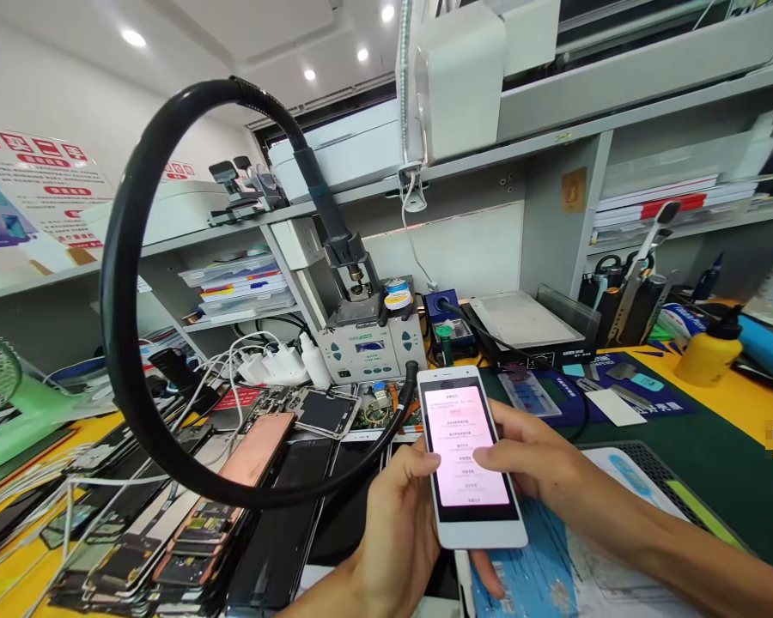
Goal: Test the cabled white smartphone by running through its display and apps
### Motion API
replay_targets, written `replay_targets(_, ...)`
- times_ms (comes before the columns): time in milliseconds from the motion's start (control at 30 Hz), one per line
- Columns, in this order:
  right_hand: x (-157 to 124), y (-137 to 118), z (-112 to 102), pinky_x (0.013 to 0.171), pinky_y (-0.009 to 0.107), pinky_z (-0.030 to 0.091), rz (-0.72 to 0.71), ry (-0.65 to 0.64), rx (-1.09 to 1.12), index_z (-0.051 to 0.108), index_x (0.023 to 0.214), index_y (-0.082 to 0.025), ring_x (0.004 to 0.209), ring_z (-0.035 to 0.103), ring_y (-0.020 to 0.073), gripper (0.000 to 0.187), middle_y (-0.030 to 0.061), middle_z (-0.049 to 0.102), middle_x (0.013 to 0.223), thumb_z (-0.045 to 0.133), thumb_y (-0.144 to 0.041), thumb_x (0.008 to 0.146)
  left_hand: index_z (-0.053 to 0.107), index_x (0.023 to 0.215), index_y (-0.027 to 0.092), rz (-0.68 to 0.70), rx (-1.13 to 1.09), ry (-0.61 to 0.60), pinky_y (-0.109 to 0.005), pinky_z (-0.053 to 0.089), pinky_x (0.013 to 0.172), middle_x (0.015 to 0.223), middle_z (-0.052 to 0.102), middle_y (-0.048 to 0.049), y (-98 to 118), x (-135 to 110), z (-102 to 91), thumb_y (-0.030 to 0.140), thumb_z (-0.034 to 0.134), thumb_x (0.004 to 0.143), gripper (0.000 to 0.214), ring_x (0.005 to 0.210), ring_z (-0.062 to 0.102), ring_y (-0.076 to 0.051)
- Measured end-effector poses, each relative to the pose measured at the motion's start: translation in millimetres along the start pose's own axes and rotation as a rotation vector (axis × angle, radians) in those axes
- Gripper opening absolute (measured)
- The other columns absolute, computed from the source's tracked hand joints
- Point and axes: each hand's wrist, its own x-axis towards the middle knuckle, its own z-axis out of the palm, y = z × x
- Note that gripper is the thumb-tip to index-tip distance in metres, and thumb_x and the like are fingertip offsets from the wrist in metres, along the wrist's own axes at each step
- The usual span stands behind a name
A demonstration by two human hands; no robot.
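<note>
A white smartphone (454, 534) is held upright between both hands, its lit screen showing a pinkish-white list of text. My left hand (396, 506) grips the phone's left edge, the thumb resting at the side of the screen. Around the right edge is my right hand (521, 451), with its thumb over the screen at mid-height; whether it touches the glass I cannot tell. A white cable (465, 584) runs down from the phone's bottom end. The fingers behind the phone are mostly hidden.
A thick black hose (119, 283) loops from a hot-air station (374, 348) at the back. Stacked phones and screens (225, 481) crowd the left, near a green fan (19, 403). To the right are a yellow bottle (709, 348), a dark green mat (702, 455) and a tool holder (624, 305).
</note>
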Motion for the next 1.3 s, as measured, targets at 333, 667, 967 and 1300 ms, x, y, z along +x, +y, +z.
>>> replay_targets(333,-0.1,0.1,-1.2,0.060,0.031,0.052,-0.023,0.007,-0.050,0.056,0.127,-0.021,0.071,0.067,0.0211,0.046,0.0057,0.071,0.090,0.057,-0.021,0.081,0.058,0.120,0.005,0.066,-0.042,-0.039,-0.034,0.055,0.041,0.096,0.067,-0.0176,-9.9,3.9,-8.4,0.036,0.032,0.088,0.052,0.075,0.069,-0.031)
replay_targets(667,-1.2,1.1,-0.9,0.056,0.031,0.052,-0.023,-0.025,-0.063,0.054,0.129,-0.020,0.064,0.067,0.0204,0.048,0.0052,0.071,0.086,0.054,-0.017,0.081,0.056,0.123,0.006,0.070,-0.017,-0.045,-0.036,0.056,0.044,0.098,0.065,-0.0153,-3.3,-1.9,-4.9,0.030,0.036,0.082,0.051,0.077,0.068,-0.031)
replay_targets(967,-3.0,-5.4,4.8,0.053,0.036,0.054,0.040,-0.097,-0.032,0.052,0.132,-0.026,0.061,0.066,0.0229,0.056,0.0069,0.070,0.097,0.057,-0.021,0.077,0.062,0.113,0.008,0.057,-0.019,-0.123,-0.035,0.058,0.052,0.097,0.063,-0.0121,1.3,-9.7,-5.4,0.025,0.039,0.079,0.044,0.073,0.066,-0.025)
replay_targets(1300,-3.0,-5.8,1.8,0.055,0.034,0.053,0.033,-0.107,-0.034,0.050,0.134,-0.024,0.059,0.066,0.0214,0.055,0.0077,0.071,0.096,0.056,-0.020,0.080,0.048,0.133,0.009,0.022,0.003,-0.084,-0.038,0.058,0.060,0.116,0.063,-0.0170,2.7,-12.7,-5.2,0.024,0.040,0.078,0.058,0.092,0.066,-0.032)
